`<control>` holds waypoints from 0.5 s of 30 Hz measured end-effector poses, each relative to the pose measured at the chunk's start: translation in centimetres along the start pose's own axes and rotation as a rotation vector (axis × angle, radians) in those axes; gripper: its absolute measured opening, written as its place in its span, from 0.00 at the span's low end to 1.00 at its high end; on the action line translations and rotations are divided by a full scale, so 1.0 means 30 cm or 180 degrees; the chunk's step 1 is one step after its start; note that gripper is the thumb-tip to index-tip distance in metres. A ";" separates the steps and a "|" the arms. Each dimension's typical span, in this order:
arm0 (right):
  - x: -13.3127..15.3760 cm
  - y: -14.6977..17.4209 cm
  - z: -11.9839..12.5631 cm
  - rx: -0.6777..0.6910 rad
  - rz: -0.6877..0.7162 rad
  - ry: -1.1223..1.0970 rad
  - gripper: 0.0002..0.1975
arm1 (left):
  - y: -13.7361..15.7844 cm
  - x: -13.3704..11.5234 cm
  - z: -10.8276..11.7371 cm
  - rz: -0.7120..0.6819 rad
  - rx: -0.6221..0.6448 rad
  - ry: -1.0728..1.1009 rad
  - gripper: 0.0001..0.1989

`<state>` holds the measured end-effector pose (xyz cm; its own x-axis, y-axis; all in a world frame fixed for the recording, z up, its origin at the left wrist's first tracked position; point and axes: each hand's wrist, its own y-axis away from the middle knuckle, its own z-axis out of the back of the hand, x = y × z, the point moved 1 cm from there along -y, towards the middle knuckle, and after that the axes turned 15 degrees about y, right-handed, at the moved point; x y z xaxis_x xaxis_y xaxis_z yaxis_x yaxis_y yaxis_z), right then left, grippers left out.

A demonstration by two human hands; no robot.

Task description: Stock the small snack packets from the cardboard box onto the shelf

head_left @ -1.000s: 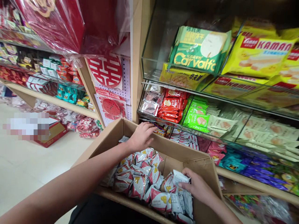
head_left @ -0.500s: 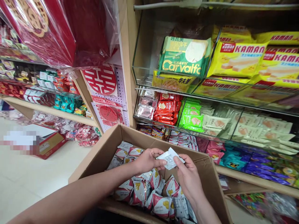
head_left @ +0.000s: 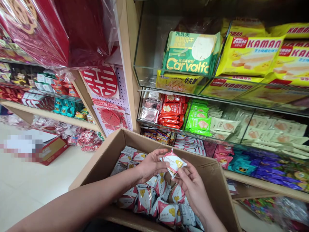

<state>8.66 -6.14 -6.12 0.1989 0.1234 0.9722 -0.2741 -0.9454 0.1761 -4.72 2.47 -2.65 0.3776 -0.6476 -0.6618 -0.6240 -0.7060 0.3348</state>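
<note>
Between both hands is one small snack packet (head_left: 173, 163), white and pink with a yellow picture on its front, which faces up toward me. My left hand (head_left: 151, 166) pinches its left side, and my right hand (head_left: 189, 177) grips its lower right corner. Both hands are above an open cardboard box (head_left: 205, 167). Inside the box lie several matching snack packets (head_left: 146, 199), heaped loosely, some showing their pale backs. My forearms cover part of the heap.
Glass-fronted shelves (head_left: 193, 130) behind the box hold red, green and cream packets. Yellow wafer packs (head_left: 251, 56) and a green biscuit pack (head_left: 190, 53) stand higher up. A red bag in clear plastic (head_left: 84, 32) hangs upper left. A red box (head_left: 51, 149) lies on the floor.
The packet has been turned over in my hands, from its pale printed back to its pink-and-white front. My hands stay above the box. The view has shifted slightly.
</note>
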 end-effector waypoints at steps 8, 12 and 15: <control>-0.027 -0.007 -0.023 -0.0171 -0.0186 0.0138 0.21 | -0.031 0.040 0.033 -0.0663 0.0034 -0.1561 0.19; -0.058 -0.017 -0.035 -0.0636 -0.0329 0.0063 0.19 | -0.014 0.055 0.026 -0.0935 -0.0062 -0.2250 0.17; -0.068 -0.023 -0.041 -0.0589 -0.0298 0.0132 0.18 | -0.012 0.061 0.024 -0.1088 -0.0055 -0.2595 0.17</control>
<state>7.28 -5.37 -8.03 0.1937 0.2241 0.9551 -0.4253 -0.8582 0.2876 -4.30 1.73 -4.46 -0.0679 0.0010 -0.9977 -0.5533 -0.8321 0.0368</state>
